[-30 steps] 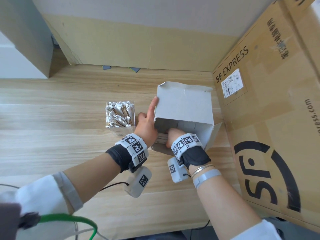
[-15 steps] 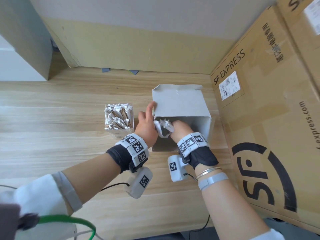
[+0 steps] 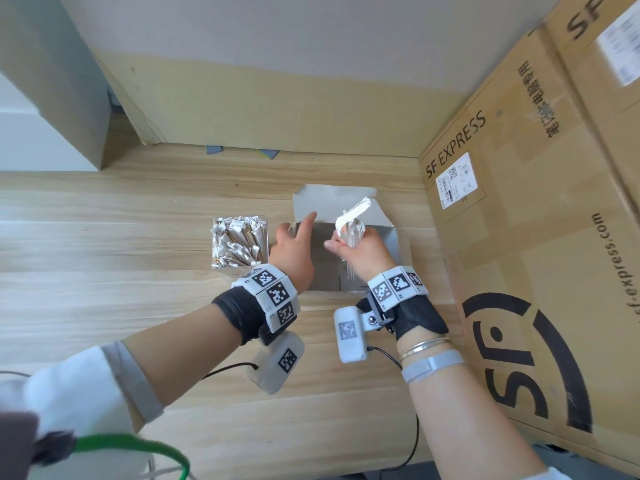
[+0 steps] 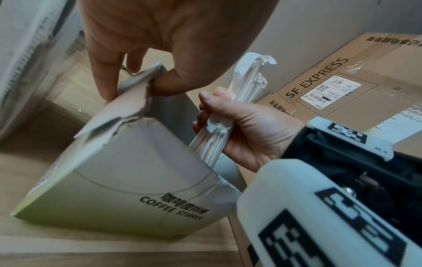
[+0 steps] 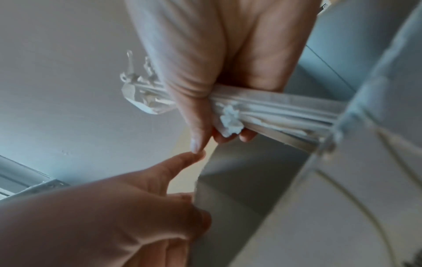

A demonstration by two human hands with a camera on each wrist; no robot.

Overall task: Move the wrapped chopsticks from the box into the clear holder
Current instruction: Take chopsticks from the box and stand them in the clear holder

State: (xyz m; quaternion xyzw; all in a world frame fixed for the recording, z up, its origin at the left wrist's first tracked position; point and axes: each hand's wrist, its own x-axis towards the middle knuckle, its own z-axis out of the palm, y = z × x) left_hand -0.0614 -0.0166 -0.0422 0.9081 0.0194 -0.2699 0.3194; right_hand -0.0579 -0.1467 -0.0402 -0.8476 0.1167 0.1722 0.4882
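A grey cardboard box (image 3: 325,268) printed "COFFEE STIRRER" (image 4: 141,162) stands on the wooden table with its flap up. My left hand (image 3: 301,226) pinches the torn top edge of its left wall, thumb inside (image 4: 139,79). My right hand (image 3: 346,242) grips a bundle of white paper-wrapped chopsticks (image 3: 353,220) just above the box opening, twisted ends pointing up (image 4: 248,83); the lower ends still reach into the box (image 5: 285,108). Left of the box stands the clear holder (image 3: 235,270), packed with several wrapped chopsticks.
A large SF Express carton (image 3: 519,237) walls off the right side, close to the box. A cardboard panel (image 3: 277,109) stands along the back and a grey cabinet (image 3: 52,81) at the far left. Bare wooden table (image 3: 104,289) spreads left and in front.
My right hand has come up out of the box holding a bundle of wrapped chopsticks, rising higher than half a second ago. My left hand stays on the box's edge.
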